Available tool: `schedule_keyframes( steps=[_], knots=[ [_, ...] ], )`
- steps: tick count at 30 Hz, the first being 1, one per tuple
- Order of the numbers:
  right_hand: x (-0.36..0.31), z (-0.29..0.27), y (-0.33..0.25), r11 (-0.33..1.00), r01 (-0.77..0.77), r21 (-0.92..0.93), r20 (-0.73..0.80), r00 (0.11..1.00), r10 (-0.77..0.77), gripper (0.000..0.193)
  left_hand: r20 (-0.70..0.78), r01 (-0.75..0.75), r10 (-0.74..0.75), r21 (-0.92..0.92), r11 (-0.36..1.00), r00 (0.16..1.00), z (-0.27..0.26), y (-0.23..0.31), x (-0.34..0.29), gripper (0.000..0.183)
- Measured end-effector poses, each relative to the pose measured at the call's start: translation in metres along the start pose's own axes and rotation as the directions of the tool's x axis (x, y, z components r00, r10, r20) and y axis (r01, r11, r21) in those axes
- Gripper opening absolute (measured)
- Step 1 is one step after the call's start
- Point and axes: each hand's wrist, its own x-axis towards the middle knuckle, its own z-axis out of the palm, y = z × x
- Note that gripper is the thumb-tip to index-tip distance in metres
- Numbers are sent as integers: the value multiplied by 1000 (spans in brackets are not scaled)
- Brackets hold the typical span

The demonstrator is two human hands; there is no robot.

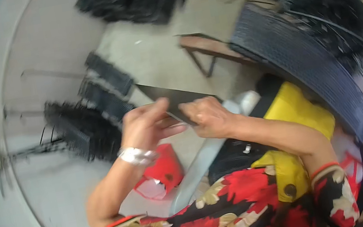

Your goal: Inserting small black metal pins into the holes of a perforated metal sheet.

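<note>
Head view, single camera: sat above and close to the red plastic container [165,170], faced steeply downward with the frame tilted. Person's patterned lap lay below the container, forearms just above it, grey floor beyond to its left. Fisheye rim bent straight edges.

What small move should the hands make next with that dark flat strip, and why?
Probably slide the dark strip onward between the hands. Both the left hand and the right hand pinch its near end, while most of it juts away, unsupported. The picture is blurred, so this is a guess.
</note>
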Motion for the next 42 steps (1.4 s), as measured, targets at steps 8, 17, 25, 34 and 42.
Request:
schedule_keyframes(
  steps=[8,17,25,34,42],
  knots=[
    [20,-93,-48,922,-21,387,-454,866,210,10,389,-685,564,410,603,729,-73,-56,109,62],
    [-91,-219,-82,758,196,622,-737,475,482,17,537,-798,590,402,450,603,29,-7,76,23],
    [-260,-204,-118,827,11,562,-806,230,545,32,721,-739,207,579,345,662,227,-17,0,26],
    [-346,-152,-144,325,731,600,-508,34,860,46,891,-928,-287,373,19,352,399,-141,-53,54],
    [-426,-161,-152,679,571,461,-323,-605,728,45,932,-989,-361,-10,-144,43,436,-222,-109,46]
  ],
)
